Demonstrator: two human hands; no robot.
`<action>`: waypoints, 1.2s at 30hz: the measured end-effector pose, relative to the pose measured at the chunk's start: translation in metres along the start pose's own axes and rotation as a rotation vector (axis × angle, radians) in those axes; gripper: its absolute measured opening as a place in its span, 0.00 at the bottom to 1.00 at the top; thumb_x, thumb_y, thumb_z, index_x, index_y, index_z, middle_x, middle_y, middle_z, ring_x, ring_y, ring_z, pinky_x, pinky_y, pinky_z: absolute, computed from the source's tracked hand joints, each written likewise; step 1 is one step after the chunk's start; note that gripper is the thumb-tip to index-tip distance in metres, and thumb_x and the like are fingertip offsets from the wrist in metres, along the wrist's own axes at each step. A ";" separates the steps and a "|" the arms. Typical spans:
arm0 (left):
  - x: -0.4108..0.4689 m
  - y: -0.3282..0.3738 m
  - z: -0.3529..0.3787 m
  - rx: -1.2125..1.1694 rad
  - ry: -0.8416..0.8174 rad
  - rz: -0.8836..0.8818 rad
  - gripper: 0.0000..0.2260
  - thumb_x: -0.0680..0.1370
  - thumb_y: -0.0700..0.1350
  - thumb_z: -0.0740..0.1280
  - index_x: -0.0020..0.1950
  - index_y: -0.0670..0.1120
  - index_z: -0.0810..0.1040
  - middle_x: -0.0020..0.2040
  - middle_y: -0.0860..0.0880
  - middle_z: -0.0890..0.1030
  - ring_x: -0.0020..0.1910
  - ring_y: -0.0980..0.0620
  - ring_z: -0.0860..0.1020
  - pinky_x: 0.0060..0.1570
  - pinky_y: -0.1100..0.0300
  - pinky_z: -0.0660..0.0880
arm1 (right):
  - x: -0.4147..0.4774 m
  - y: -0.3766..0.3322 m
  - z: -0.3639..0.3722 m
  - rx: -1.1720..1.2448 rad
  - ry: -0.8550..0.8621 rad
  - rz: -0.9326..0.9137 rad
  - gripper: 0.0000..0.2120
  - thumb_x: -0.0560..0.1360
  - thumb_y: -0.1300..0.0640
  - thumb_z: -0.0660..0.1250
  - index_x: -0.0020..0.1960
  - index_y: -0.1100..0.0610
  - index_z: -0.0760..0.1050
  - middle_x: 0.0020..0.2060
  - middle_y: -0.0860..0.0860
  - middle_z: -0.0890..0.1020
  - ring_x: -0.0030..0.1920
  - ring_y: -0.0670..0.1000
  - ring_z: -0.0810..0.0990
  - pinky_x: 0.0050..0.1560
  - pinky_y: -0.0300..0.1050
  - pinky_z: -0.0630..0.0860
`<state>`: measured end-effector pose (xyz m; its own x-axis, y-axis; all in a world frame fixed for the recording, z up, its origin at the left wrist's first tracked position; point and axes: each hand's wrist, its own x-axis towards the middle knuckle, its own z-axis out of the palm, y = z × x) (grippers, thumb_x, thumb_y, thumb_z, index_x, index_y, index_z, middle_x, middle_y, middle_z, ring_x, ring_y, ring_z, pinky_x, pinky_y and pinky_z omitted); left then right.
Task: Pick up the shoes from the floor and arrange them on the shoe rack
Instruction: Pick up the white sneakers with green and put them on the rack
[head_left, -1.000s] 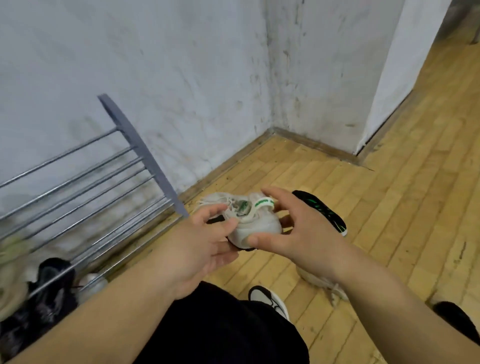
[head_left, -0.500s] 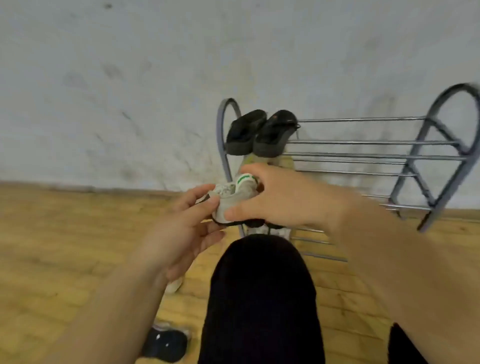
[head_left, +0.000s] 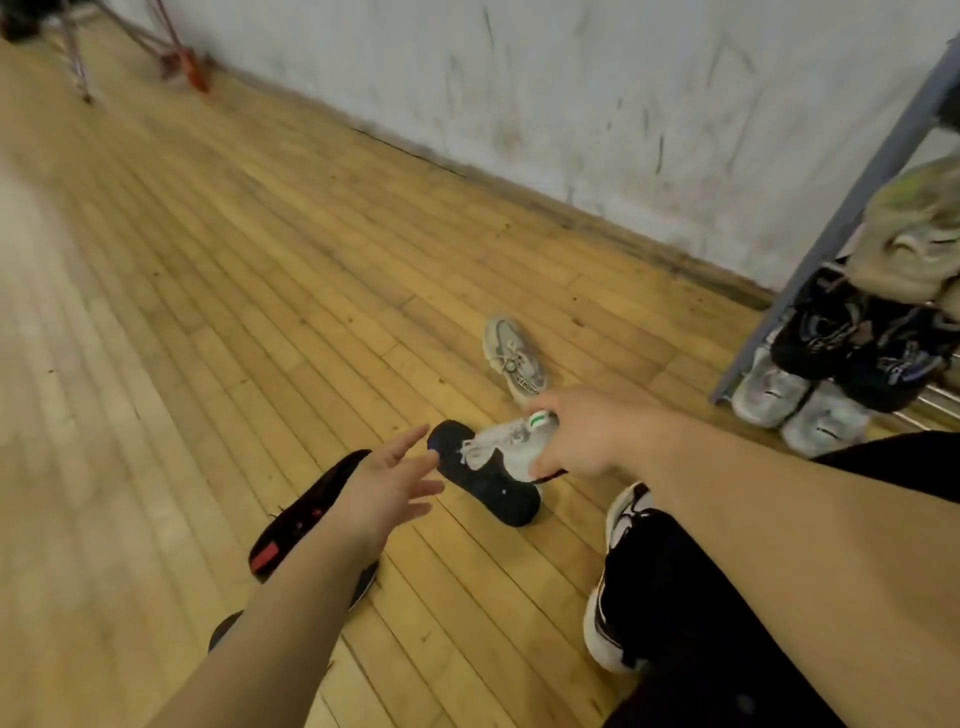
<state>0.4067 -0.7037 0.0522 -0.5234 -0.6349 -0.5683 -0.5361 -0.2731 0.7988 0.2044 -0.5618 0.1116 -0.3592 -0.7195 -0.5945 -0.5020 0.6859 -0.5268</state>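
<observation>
Done: shoes (head_left: 800, 400) are sitting on the rack (head_left: 841, 208).
Remaining: grey shoe (head_left: 514, 358), dark shoe (head_left: 498, 493) and red-black shoe (head_left: 296, 519) are lying on the floor (head_left: 260, 260).
Right hand (head_left: 587, 436): gripping the white shoe (head_left: 511, 441).
Left hand (head_left: 387, 480): spreading open, empty.

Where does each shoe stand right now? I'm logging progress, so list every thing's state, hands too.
white shoe: gripped by the right hand.
left hand: open, holding nothing.
navy shoe: lying on the floor.
black-and-red shoe: on the floor.
grey sneaker: upright on the floor.
shoe rack: holds several shoes.
</observation>
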 end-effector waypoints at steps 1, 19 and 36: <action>0.006 -0.018 -0.005 0.083 0.055 0.007 0.22 0.83 0.49 0.68 0.77 0.57 0.70 0.60 0.51 0.82 0.57 0.48 0.82 0.58 0.50 0.79 | 0.005 0.003 0.002 -0.075 -0.024 0.028 0.40 0.72 0.53 0.78 0.80 0.46 0.63 0.69 0.54 0.76 0.60 0.55 0.79 0.59 0.48 0.80; 0.045 -0.171 -0.015 0.405 0.190 -0.177 0.32 0.82 0.53 0.68 0.83 0.56 0.58 0.78 0.46 0.68 0.52 0.53 0.80 0.41 0.61 0.78 | 0.048 -0.036 0.046 -0.441 0.045 -0.129 0.32 0.78 0.60 0.66 0.79 0.51 0.60 0.65 0.55 0.77 0.60 0.58 0.78 0.55 0.52 0.80; 0.159 -0.119 0.135 0.664 -0.165 -0.183 0.31 0.79 0.55 0.71 0.79 0.63 0.62 0.80 0.49 0.28 0.78 0.34 0.59 0.63 0.54 0.75 | 0.086 0.057 -0.002 -0.182 0.135 0.185 0.40 0.78 0.58 0.66 0.84 0.43 0.51 0.76 0.50 0.70 0.69 0.56 0.73 0.63 0.49 0.77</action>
<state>0.2983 -0.6748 -0.1596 -0.4514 -0.4889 -0.7465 -0.8883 0.1664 0.4281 0.1436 -0.5853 0.0313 -0.5533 -0.6004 -0.5773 -0.5466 0.7848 -0.2923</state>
